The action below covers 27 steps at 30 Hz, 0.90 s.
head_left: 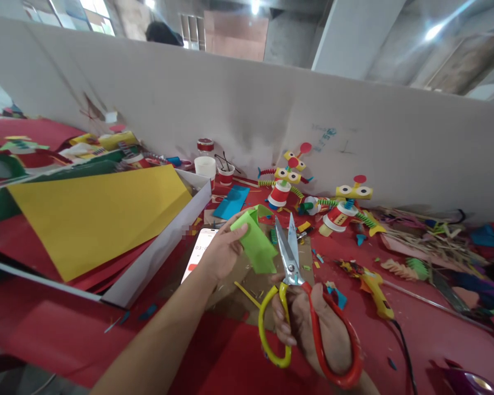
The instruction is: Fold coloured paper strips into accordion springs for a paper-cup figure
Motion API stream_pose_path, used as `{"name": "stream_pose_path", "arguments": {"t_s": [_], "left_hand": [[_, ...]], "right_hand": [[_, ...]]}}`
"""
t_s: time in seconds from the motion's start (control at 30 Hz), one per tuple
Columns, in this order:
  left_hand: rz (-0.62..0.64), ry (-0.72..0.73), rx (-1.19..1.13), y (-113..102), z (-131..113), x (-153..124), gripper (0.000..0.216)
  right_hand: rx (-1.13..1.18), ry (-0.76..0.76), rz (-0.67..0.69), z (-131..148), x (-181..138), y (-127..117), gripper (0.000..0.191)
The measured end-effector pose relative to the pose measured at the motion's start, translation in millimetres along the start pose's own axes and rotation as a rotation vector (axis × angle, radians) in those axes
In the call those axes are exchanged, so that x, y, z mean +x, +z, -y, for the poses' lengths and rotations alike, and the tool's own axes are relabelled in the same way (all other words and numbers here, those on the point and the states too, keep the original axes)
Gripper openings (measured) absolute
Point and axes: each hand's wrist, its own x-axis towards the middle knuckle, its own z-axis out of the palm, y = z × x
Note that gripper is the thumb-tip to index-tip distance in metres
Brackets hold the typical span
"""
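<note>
My left hand [226, 249] pinches a folded piece of bright green paper [257, 247] between thumb and fingers, its loose end hanging down to the right. In my right hand [304, 323] is a pair of scissors [291, 267] with one yellow and one red handle loop. Its blades point up and stand a little apart, just right of the green paper and not visibly touching it. Beneath both hands lies a brown board [234, 307] with small paper scraps and a thin yellow strip [247, 294]. A phone [200, 249] lies partly behind my left wrist.
A white box [148, 269] holding yellow and red sheets is at left. Paper-cup figures [280, 192] with big eyes stand at the back, another figure [341, 214] right of them. A yellow glue gun [376, 293] with a cord lies at right. Blue paper [231, 202] lies behind.
</note>
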Motion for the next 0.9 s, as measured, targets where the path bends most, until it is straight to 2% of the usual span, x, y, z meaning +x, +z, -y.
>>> {"name": "stream_pose_path", "arguments": {"t_s": [0.07,0.23,0.33,0.4,0.5,0.6,0.67,0.8,0.9], "left_hand": [[0.005,0.004,0.015,0,-1,-1,0.065],[0.009,0.018,0.057,1,2,0,0.091],[-0.052,0.038,0.051,-1,3,3,0.094],[-0.121,0.055,0.054,-5,1,7,0.084],[-0.239,0.02,0.073,-11,-4,14,0.053],[-0.358,0.063,0.06,-16,-6,19,0.041],[-0.373,0.105,0.05,-17,-6,20,0.036],[-0.308,0.239,0.025,-14,-6,19,0.03],[-0.294,0.296,-0.025,-10,-7,16,0.031]], "right_hand": [[0.007,-0.01,-0.013,-2,1,2,0.057],[-0.004,-0.023,-0.045,-7,4,0,0.053],[-0.01,-0.024,-0.08,-12,6,-5,0.047],[-0.08,-0.029,-0.118,-13,5,-7,0.044],[-0.443,-0.076,-0.204,-5,4,-7,0.039],[-0.893,-0.192,-0.314,10,2,-11,0.036],[-1.149,-0.2,-0.4,22,2,-17,0.038],[-1.566,-0.01,-0.646,40,0,-38,0.036],[-1.759,0.179,-0.785,47,-4,-53,0.037]]}}
